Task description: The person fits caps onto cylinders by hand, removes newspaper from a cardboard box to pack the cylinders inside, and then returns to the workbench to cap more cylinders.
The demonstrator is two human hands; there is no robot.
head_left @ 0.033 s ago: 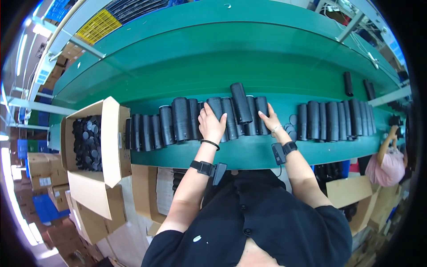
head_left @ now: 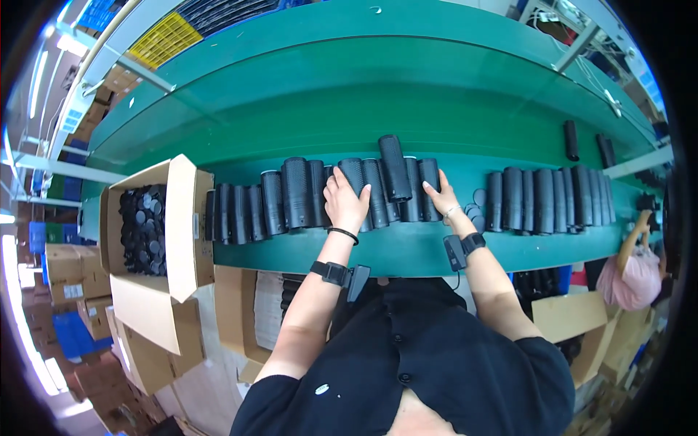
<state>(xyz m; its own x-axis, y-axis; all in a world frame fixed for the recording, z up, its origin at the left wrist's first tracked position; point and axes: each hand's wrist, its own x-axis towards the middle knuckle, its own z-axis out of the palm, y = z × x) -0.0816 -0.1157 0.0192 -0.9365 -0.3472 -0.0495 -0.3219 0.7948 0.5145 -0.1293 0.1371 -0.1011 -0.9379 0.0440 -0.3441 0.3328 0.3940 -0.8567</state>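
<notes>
Along the green counter (head_left: 401, 251), I rested my left hand (head_left: 346, 206) and right hand (head_left: 444, 200), spread wide, against black cylinders (head_left: 394, 168).

Tubes (head_left: 294, 195) are showing black, several carrying a fine mesh pattern. Discs (head_left: 149, 225) are reading black to dark grey; cardboard box (head_left: 182, 240), tan. Table (head_left: 429, 251) is showing green, crate (head_left: 163, 41) gridded yellow, shirt (head_left: 458, 349) black with a small white mark, co-worker's top (head_left: 632, 280) pink.

Left hand (head_left: 345, 206) spread over black tubes (head_left: 272, 203); right hand (head_left: 442, 199) at their right end. Carton (head_left: 182, 232) of black discs (head_left: 150, 227) at left; second tube row (head_left: 542, 200) at right.
</notes>
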